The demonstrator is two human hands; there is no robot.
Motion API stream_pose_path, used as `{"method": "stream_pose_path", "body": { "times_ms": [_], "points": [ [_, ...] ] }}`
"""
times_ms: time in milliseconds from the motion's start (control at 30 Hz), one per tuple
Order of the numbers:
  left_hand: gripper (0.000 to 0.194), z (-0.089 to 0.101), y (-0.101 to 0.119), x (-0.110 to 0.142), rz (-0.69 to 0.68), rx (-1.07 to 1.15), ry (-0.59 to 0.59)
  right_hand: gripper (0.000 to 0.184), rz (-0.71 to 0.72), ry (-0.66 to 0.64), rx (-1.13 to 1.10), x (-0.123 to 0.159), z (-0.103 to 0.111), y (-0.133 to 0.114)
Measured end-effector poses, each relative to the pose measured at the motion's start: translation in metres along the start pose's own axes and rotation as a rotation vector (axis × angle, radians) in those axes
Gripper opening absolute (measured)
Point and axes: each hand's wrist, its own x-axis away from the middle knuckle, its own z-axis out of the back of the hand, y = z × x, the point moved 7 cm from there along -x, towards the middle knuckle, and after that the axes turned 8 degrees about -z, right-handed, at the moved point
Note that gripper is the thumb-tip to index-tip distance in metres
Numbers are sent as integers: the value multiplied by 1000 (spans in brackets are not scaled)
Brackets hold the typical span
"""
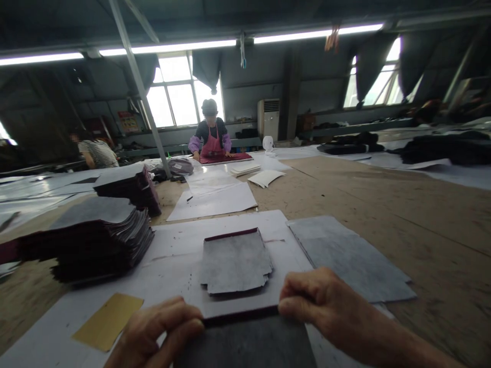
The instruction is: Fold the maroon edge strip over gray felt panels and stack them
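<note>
A dark grey fabric panel (pixel 249 340) with a narrow dark band along its far edge lies at the bottom, its near part cut off by the frame. My left hand (pixel 163 327) is closed at the panel's far left corner, thumb on top. At the far right corner my right hand (pixel 316 301) has its fingers curled together on the edge. Just beyond both hands, a stack of smaller grey pieces (pixel 236 260) with notched corners and a maroon folded edge rests on a white sheet (pixel 172 260). To the right lies a larger grey panel (pixel 349 255).
On the left stand tall stacks of grey and maroon panels (pixel 95 240). A tan card (pixel 109 319) lies beside my left hand. White sheets (pixel 215 199) and a small white fan (pixel 268 145) are farther off. Across the table a person (pixel 210 135) handles maroon material. A slanted pole (pixel 141 87) rises at left.
</note>
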Motion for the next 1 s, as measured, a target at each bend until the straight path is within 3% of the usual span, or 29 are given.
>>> {"method": "stream_pose_path", "body": {
  "times_ms": [100,233,333,433,633,767,900,1000],
  "points": [
    [32,2,-30,-27,229,162,-108,15,-25,-51,-59,-25,21,-17],
    [33,-6,-73,-71,289,-35,-125,15,8,173,211,-83,45,-25],
    [25,-24,-105,-88,292,-173,-74,11,25,316,347,-124,41,-15],
    [24,-42,-128,-87,293,-296,-24,18,48,381,445,-147,28,-3],
    [26,-53,-140,-76,225,-395,48,23,37,425,540,-153,13,11],
    [27,-55,-145,-72,182,-419,92,26,-51,432,544,-159,12,18],
    [28,-58,-143,-73,150,-487,93,27,-151,463,491,-156,29,28],
    [29,-58,-143,-75,149,-545,42,26,-234,536,469,-134,59,47]
  ]
}}
